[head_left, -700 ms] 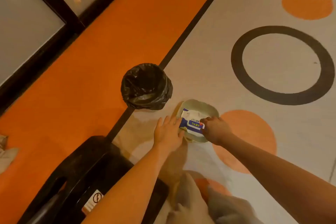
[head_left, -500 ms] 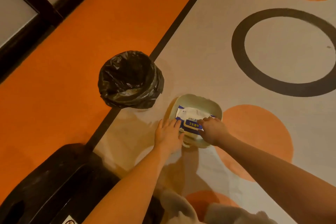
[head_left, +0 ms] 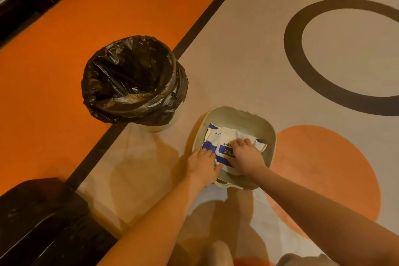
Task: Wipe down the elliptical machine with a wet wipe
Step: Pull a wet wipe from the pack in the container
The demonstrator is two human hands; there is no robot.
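Steadying the wet-wipe pack (head_left: 218, 142) inside the basin (head_left: 259, 123), the left hand (head_left: 203, 167) lies flat-fingered while the right hand (head_left: 246, 157) pinches its top.

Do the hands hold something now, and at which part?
The right hand pinches the top of the wet wipe pack, near its middle. The left hand presses flat on the pack's left end. The pack lies in the basin.
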